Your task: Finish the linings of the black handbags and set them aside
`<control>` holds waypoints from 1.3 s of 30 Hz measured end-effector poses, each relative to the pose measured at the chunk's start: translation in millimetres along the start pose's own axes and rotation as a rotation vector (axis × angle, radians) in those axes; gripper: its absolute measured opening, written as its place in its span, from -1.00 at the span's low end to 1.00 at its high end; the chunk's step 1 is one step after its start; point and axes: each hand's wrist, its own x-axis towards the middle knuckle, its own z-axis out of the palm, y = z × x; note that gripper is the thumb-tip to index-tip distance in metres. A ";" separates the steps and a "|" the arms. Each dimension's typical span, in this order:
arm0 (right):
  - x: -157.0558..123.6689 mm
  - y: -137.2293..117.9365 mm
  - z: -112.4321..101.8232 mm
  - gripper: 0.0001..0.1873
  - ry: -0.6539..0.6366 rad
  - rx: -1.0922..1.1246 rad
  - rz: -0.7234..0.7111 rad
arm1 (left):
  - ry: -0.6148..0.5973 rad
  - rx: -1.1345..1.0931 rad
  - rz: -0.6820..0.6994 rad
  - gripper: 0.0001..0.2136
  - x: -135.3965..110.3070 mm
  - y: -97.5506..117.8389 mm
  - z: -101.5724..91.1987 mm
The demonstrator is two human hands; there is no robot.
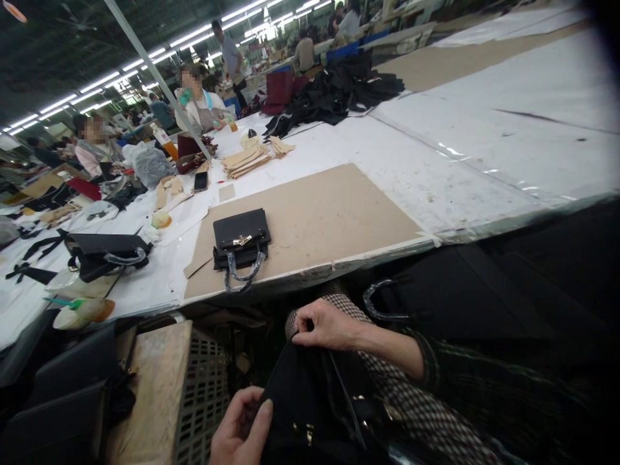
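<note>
A black handbag (303, 387) with gold-coloured fittings lies across my lap, over a checked cloth. At its lower left edge, my left hand (242, 426) pinches the black material between thumb and fingers. Higher up, my right hand (327, 326) closes thumb and forefinger on the bag's top corner. The bag's lower part runs out of view and its dark inside is hard to make out. A second black handbag (241, 229), with a gold clasp and plastic-wrapped handles, lies on the brown board (329, 200) in front of me.
Another black handbag (109, 248) lies on the white table at left, near a glue pot (80, 313). Below stand a wooden board (150, 394) and a plastic crate (203, 374). Black pieces (334, 90) are heaped farther back. Several people work beyond.
</note>
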 end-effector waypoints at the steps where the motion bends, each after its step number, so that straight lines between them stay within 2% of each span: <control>1: -0.5 -0.3 0.5 -0.84 0.003 0.000 0.005 | -0.026 0.000 -0.008 -0.57 2.6 -0.3 -1.6; 7: -1.5 -1.6 0.8 -0.86 0.023 -0.001 0.028 | -0.264 0.143 -0.086 -0.59 24.5 7.8 -7.7; 11: -1.7 -2.5 0.5 -0.86 0.025 -0.010 0.037 | -0.387 0.345 -0.034 -0.63 37.7 27.4 0.4; 15: -4.6 -3.8 1.3 -0.87 0.027 0.003 0.038 | -0.369 0.610 0.158 -0.71 44.3 33.9 5.2; 17: -6.1 -4.7 2.7 -0.88 0.028 -0.005 0.038 | -0.338 0.679 0.181 -0.69 47.5 29.7 3.9; 21: -6.8 -6.0 6.1 -0.89 0.052 -0.034 0.039 | -0.355 0.703 0.133 -0.61 57.7 25.9 5.0; 27: -9.7 -4.8 7.7 -0.91 0.081 -0.037 0.044 | -0.523 0.601 0.215 -0.70 72.2 42.2 31.3; 30: -12.2 -5.5 6.5 -0.89 0.068 -0.030 0.052 | -0.486 0.628 0.246 -0.69 72.6 42.6 38.2; 34: -13.8 -11.5 1.7 -0.79 0.048 -0.006 0.070 | -0.430 0.688 0.240 -0.68 65.5 33.3 27.9; 39: -12.5 -18.8 1.8 -0.74 -0.002 -0.007 0.101 | -0.394 0.669 0.069 -0.60 47.1 2.8 -10.2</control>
